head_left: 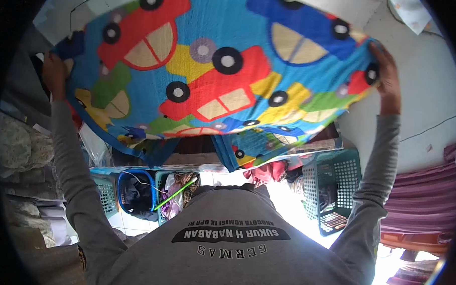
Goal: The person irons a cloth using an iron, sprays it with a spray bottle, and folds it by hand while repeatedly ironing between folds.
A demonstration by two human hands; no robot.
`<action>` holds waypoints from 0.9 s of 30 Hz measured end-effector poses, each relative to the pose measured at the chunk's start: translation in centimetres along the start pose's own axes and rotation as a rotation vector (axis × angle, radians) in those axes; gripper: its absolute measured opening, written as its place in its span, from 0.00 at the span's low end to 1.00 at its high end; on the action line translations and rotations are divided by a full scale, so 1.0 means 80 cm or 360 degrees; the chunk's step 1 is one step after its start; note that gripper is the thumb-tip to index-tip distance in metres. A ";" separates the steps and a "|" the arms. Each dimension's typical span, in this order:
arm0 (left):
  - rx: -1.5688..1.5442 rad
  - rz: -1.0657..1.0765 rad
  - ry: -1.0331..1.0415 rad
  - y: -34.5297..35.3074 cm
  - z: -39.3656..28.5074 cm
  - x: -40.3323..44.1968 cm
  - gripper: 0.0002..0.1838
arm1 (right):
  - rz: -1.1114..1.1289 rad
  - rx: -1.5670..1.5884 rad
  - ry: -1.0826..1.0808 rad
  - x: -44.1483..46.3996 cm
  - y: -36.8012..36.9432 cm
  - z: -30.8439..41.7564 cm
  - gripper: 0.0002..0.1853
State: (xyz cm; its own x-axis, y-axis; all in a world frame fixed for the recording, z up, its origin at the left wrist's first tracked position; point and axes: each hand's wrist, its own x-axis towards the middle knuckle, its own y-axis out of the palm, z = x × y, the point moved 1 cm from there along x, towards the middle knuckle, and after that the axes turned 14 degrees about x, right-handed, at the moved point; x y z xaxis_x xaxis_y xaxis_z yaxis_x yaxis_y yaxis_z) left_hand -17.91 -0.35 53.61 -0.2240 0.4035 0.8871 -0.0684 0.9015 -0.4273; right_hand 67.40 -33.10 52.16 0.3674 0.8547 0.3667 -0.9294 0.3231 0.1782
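A large blue cloth point(226, 57) printed with red, yellow, green and blue cars is stretched between my two hands, raised in front of me. My left hand point(54, 72) is closed on its left edge, and my right hand point(387, 67) grips the upper right edge. The lower border hangs in loose folds, with a corner drooping near the middle. Behind the cloth, most of the surface is hidden; a dark brown patch point(197, 150) shows beneath it.
Below on the left are a blue basket point(120, 191) of dark clothes and a teal basket with garments and a green stick point(176, 193). A green perforated basket point(355, 172) stands right. Purple fabric point(422, 192) lies at far right, piled clothes point(22, 150) at far left.
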 end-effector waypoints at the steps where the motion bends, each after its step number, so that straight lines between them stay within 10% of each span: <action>1: 0.0047 0.0277 -0.0141 0.009 -0.017 -0.018 0.27 | 0.0102 0.0096 0.0104 0.007 0.002 -0.026 0.21; 8: 0.0117 0.0814 0.0256 0.206 -0.013 -0.151 0.21 | 0.0331 0.0712 0.0450 -0.018 0.133 -0.117 0.15; 13: -0.1322 0.1310 0.0663 -0.103 -0.314 -0.338 0.12 | 0.0597 0.0688 0.0470 -0.017 0.243 -0.165 0.12; 14: -0.1406 0.0893 0.1156 -0.140 -0.355 -0.382 0.11 | 0.0592 0.0622 0.0505 -0.022 0.263 -0.165 0.12; 17: -0.1533 0.1454 0.0365 -0.244 -0.450 -0.448 0.19 | 0.0654 0.0550 0.0551 -0.025 0.303 -0.173 0.12; 27: -0.1489 0.1251 0.0194 -0.195 -0.465 -0.499 0.15 | 0.0888 0.0364 0.0275 -0.040 0.315 -0.196 0.16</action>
State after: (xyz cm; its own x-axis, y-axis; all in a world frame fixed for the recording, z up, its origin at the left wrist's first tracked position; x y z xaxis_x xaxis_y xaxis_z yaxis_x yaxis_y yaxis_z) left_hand 28.26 -24.73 31.39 0.2062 0.8547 0.4763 0.7794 0.1509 -0.6080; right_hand 42.31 -21.30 41.15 -0.1995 0.9291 0.3116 -0.9420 -0.2694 0.2003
